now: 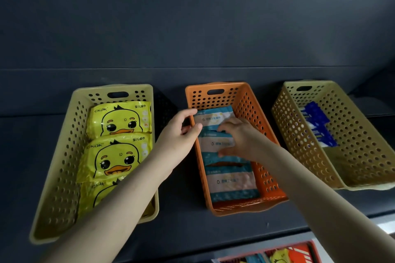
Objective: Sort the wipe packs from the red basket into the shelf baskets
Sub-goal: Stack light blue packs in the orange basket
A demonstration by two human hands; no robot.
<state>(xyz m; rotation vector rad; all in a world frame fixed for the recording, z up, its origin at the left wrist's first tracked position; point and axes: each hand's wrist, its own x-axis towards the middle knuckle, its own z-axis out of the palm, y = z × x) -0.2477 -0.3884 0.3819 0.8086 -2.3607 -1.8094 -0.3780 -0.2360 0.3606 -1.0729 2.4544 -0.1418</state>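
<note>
Orange basket (248, 102), middle of shelf (181, 230). Far teal wipe pack (213, 116): left edge pinched by left hand (181, 134). Middle teal pack (213, 142): gripped by right hand (238, 139), fingers curled. Near teal pack (232, 181): untouched.

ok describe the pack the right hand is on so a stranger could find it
On the dark shelf, look in the orange basket, middle of three. Three teal-and-white packs lie in a row. It is the middle pack, gripped by the right hand; the left hand pinches the far pack.
</note>
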